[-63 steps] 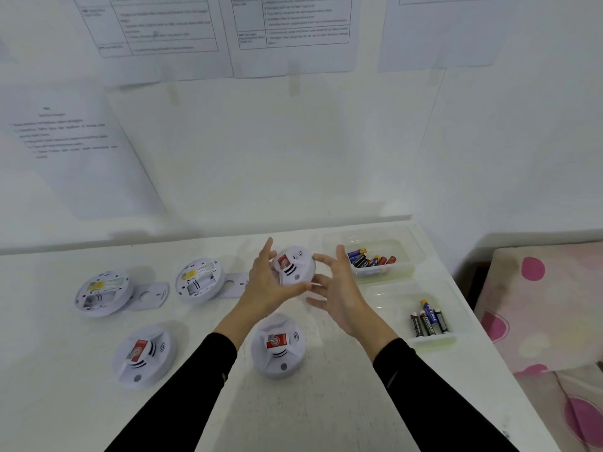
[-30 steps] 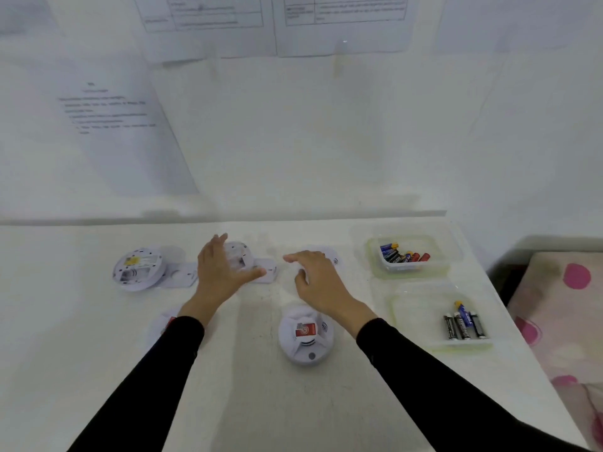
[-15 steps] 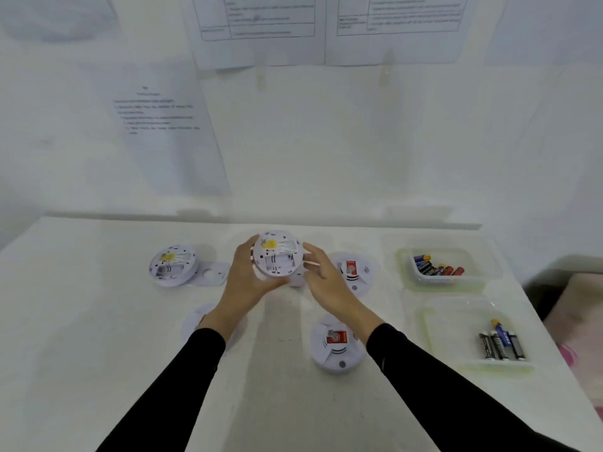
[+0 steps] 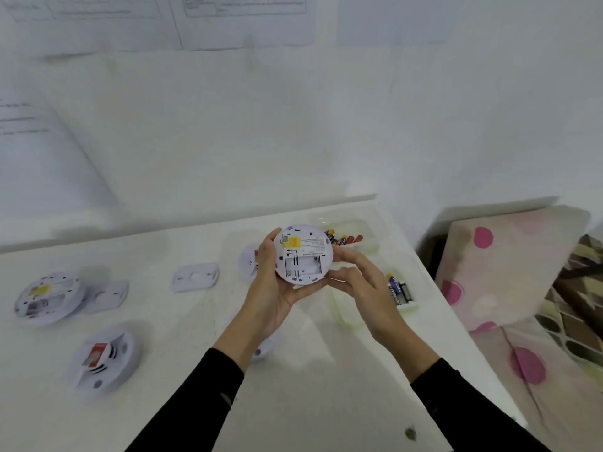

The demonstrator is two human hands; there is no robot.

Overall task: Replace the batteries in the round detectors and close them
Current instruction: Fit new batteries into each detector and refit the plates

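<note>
Lifted higher since a moment ago, the open detector is sitting back-up between our hands — left hand cupping its rim, right hand pinching its edge — above the counter, beside the battery tray.

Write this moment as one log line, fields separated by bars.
left hand: holds detector | right hand: steadies it | battery bay: empty, uncovered

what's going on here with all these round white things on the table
A person is holding one round detector up in both hands, its back facing the camera and its battery bay open and seemingly empty. The left hand cradles it; the right hand steadies its edge. Other detectors lie on the table, and batteries wait in a clear tray.
</note>
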